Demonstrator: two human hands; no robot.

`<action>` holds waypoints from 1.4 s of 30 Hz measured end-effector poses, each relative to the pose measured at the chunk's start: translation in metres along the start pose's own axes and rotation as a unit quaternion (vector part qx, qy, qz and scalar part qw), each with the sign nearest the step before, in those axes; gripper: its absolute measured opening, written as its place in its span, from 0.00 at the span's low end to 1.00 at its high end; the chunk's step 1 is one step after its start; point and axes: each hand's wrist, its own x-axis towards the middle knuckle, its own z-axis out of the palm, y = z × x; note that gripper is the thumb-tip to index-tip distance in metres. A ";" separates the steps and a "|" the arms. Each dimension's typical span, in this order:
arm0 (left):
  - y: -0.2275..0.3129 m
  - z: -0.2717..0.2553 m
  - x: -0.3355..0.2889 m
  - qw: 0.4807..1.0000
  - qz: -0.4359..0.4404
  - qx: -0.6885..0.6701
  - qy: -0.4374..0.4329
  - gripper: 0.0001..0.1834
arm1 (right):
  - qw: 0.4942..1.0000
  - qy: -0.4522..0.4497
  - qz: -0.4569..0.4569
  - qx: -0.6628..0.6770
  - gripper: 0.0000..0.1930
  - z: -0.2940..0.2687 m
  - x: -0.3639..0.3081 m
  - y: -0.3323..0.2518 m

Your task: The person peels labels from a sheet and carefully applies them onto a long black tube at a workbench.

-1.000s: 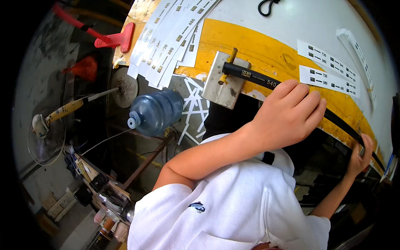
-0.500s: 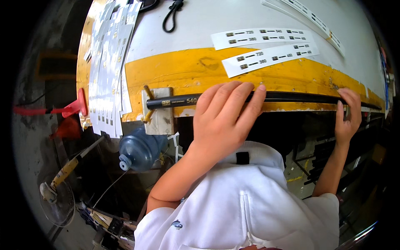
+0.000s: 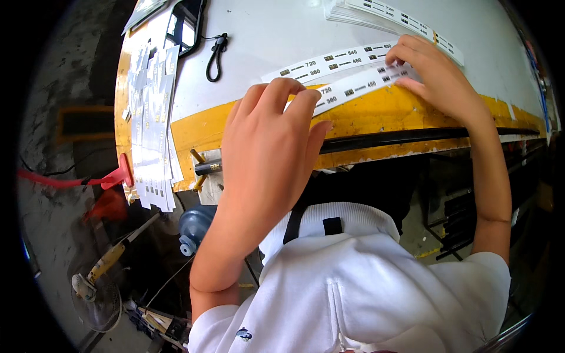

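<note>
A white strip of printed decals [image 3: 348, 92] lies slanted across the table's yellow border. Around its right end are the thumb and fingers of my right hand [image 3: 442, 82], gripping it by its edges. My left hand [image 3: 268, 138] is over the strip's left end, fingers bent and thumb apart; whether its fingertips touch the strip cannot be seen. Below runs a long black tube [image 3: 400, 136] along the table's front edge, its left end resting at a small block with yellowish pegs [image 3: 200, 169]. My left hand and wrist cover part of the tube.
Another decal strip [image 3: 329, 60] lies just beyond, with a stack of strips [image 3: 376, 17] at the far right. Overlapping strips [image 3: 152, 123] cover the left edge, near a phone [image 3: 187, 26] and black cord loop [image 3: 215, 62]. A blue water bottle [image 3: 197, 226] and a fan [image 3: 97, 297] stand below.
Both hands have left the black tube. My right hand has moved left and away from me to the nearer decal strip; my left hand has shifted toward the strip's left end.
</note>
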 end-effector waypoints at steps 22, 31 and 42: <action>-0.027 -0.037 -0.003 0.978 -0.132 -0.081 0.142 0.03 | 0.968 0.202 -0.085 -0.118 0.13 -0.048 -0.009 -0.003; -0.087 -0.084 -0.062 0.928 -0.287 0.196 0.133 0.16 | 0.984 0.089 0.121 0.093 0.15 -0.005 0.011 -0.044; -0.004 0.013 0.014 0.992 0.000 0.034 -0.120 0.41 | 0.990 0.100 0.075 0.064 0.14 0.034 0.026 -0.033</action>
